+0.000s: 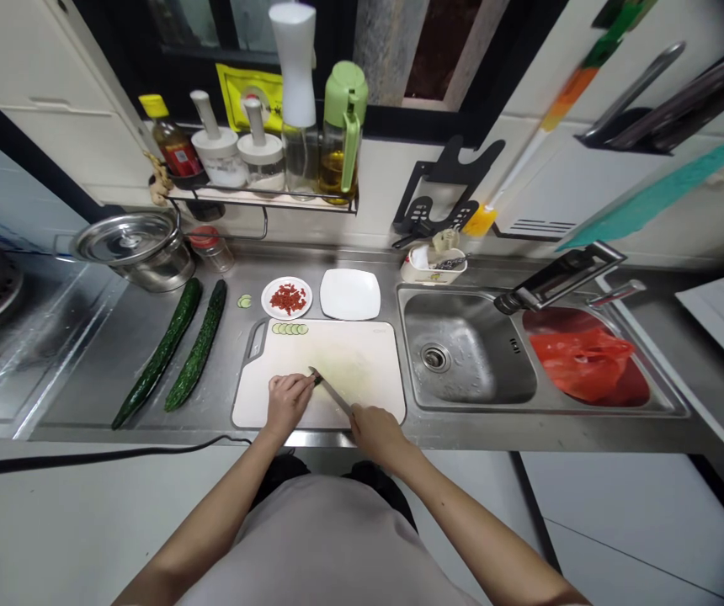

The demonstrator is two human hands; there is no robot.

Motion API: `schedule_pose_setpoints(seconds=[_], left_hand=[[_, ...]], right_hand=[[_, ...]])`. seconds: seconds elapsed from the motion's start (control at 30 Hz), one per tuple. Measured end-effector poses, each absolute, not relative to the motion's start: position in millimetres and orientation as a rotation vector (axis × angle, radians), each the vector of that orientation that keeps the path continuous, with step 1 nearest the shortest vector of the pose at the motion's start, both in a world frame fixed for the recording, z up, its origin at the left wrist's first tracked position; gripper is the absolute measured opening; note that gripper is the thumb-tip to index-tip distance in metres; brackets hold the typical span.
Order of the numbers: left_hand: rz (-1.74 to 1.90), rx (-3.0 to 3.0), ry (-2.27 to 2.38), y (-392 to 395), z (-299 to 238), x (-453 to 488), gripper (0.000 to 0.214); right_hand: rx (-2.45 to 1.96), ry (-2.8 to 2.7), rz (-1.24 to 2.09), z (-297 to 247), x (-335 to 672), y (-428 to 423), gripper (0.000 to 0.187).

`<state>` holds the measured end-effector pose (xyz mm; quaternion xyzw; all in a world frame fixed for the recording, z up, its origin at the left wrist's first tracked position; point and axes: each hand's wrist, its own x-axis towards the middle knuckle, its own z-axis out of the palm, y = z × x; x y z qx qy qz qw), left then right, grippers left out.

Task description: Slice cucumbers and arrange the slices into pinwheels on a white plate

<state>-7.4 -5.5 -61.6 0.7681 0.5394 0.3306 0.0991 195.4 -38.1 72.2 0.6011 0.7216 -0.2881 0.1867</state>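
Note:
My right hand [378, 431] is wrapped round the handle of a kitchen knife [338, 398], whose blade slants up and left over the white cutting board [375, 353]. At the blade's tip, my left hand [288, 402] has its fingers closed on a small dark green cucumber piece [316, 378], mostly hidden by the fingers. A row of thin cucumber slices [290, 329] lies along the board's top left edge. Behind the board stand a small plate of chopped red pieces [288, 298] and a white square plate [350, 295].
Two whole cucumbers [194, 353] lie left of the board. A lidded steel pot [141, 248] and a red-capped jar [211, 248] stand behind them. To the right is a sink [469, 353] with a red plastic bag [582, 362] in its second basin. Bottles fill a wall rack [261, 195].

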Motion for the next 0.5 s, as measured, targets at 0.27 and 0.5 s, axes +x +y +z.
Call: schedule_pose_setpoints(seconds=[0.27,0.5], left_hand=[[0.984,2.297,1.579,-5.9,-59.9,-6.8,0.018],[1.006,2.272,1.573,-5.5,-59.0,-6.9,0.018]], right_hand=[[1.672,2.043,-0.805,73.7,189.9,-31.4,0.031],[1.670,2.084,-0.776,67.5,186.2,-24.6,0.031]])
